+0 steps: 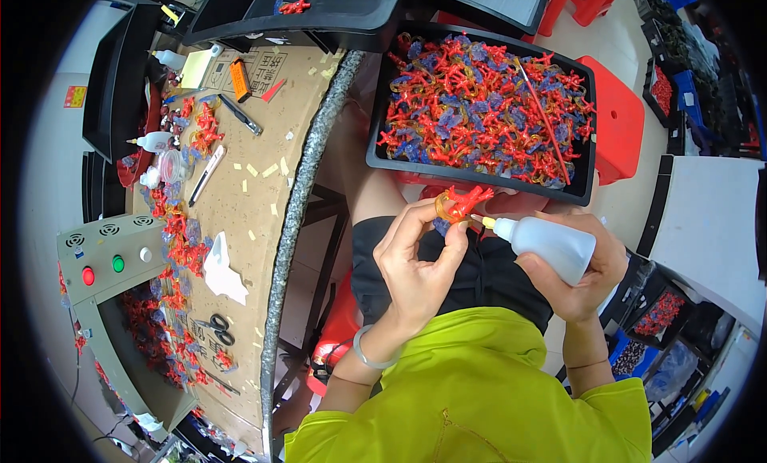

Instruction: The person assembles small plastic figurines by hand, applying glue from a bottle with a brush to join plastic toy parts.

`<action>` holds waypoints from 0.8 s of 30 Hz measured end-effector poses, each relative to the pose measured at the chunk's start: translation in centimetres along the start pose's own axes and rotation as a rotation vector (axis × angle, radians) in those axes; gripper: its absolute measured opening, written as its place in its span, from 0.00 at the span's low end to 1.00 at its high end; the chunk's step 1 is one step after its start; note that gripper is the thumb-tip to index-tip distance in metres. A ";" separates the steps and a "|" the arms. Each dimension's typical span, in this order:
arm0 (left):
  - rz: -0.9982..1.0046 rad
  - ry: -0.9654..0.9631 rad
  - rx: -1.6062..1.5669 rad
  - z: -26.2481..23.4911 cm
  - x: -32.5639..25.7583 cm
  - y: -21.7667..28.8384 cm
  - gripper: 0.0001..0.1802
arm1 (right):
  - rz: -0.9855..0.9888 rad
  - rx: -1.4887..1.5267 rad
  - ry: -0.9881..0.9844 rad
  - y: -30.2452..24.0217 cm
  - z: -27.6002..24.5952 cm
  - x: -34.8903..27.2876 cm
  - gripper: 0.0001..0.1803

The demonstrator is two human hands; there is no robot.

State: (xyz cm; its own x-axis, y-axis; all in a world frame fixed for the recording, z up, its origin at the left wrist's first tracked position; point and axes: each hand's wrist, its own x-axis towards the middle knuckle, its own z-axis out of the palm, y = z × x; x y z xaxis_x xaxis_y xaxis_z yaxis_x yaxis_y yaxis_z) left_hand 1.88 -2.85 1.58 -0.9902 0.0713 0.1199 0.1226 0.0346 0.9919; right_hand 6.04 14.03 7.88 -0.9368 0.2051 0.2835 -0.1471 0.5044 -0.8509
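Observation:
Between the thumb and fingers of my left hand [411, 265] is a small red plastic figurine [459, 204] with amber and blue translucent parts. My right hand [590, 281] is wrapped round a translucent white squeeze bottle [551, 244], tilted with its thin nozzle pointing left. The nozzle tip is at the figurine's lower side; whether they touch I cannot tell. Both hands are above my lap. Just beyond them a black tray [487, 180] is heaped with similar red, blue and amber figurines, and a thin red stick [545, 121] lies on the heap.
To my left, a cardboard-covered table [252, 287] carries loose figurines, a marker [240, 115], a cutter knife [207, 175], scissors [217, 329], white tissue [224, 273] and another squeeze bottle [156, 142]. A grey-green machine with coloured buttons [112, 243] stands there. A red stool [613, 119] is beside the tray.

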 end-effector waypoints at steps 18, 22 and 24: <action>-0.362 -0.120 -0.617 -1.0 0.8 0.2 0.07 | 0.099 0.255 0.086 1.0 0.3 -0.2 0.20; -0.503 -0.189 -0.800 -1.0 1.2 0.3 0.04 | 0.116 0.293 0.058 1.2 0.3 -0.3 0.19; -0.546 -0.198 -0.816 -1.0 1.3 0.4 0.05 | 0.106 0.277 0.052 1.2 0.4 -0.2 0.18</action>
State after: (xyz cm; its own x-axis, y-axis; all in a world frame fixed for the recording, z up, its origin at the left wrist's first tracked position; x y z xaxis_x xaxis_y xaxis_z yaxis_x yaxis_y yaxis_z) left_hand 0.59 -3.76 2.15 -0.8594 0.4167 -0.2963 -0.5020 -0.5775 0.6438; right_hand 5.92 14.24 6.60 -0.9349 0.2911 0.2031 -0.1371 0.2315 -0.9631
